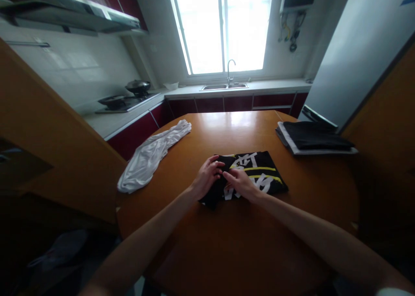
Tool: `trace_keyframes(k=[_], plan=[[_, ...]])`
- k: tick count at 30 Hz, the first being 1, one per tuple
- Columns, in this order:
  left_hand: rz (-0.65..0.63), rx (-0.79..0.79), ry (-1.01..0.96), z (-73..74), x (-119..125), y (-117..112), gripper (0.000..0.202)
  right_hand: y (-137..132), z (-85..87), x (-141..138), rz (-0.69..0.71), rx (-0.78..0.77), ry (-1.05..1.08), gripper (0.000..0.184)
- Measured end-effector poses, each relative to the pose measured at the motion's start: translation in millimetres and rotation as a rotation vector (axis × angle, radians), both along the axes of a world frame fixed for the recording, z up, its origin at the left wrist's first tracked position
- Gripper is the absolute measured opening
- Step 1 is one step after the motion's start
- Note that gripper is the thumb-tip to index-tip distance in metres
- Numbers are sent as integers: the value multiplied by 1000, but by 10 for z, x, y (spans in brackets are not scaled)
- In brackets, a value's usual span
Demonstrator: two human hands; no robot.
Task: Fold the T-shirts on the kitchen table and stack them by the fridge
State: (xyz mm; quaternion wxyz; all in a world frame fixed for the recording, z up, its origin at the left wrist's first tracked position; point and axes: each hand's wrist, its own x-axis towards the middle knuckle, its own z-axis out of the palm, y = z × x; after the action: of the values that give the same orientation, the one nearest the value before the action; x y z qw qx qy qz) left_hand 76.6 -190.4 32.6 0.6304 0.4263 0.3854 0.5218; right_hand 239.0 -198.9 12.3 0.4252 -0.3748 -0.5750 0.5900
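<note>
A black T-shirt (270, 175) with white lettering and yellow stripes lies folded in a flat bundle in the middle of the table. At the bundle's left part is my left hand (207, 178), its fingers slightly bent and apart over the black cloth. My right hand (243, 184) rests on the printed front, close beside the left, with the thumb stretched out and the other fingers partly hidden. Neither hand visibly grips the cloth. A small dark flap of the shirt sticks out at its lower left corner.
The round wooden table (243, 244) carries a crumpled white garment (145, 160) at the left and a stack of folded dark and white clothes (317, 138) at the right. Beyond stand a counter with a sink (214, 87), a stove with a pan (138, 86), and a fridge (353, 41).
</note>
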Motion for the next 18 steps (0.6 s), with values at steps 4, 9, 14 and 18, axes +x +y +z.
trace_keyframes(k=[4, 9, 14, 18], plan=[[41, -73, -126, -3, 35, 18, 35, 9, 6, 10, -94, -5, 12, 30], [34, 40, -117, 159, -140, 61, 30, 90, 77, 107, -211, -25, 21, 18], [150, 271, 157, 151, -293, 128, 18, 250, 311, 465, -289, -3, 19, 22], [89, 469, 544, 9, -211, 99, 17, 402, 428, 871, -313, -57, -82, 18]])
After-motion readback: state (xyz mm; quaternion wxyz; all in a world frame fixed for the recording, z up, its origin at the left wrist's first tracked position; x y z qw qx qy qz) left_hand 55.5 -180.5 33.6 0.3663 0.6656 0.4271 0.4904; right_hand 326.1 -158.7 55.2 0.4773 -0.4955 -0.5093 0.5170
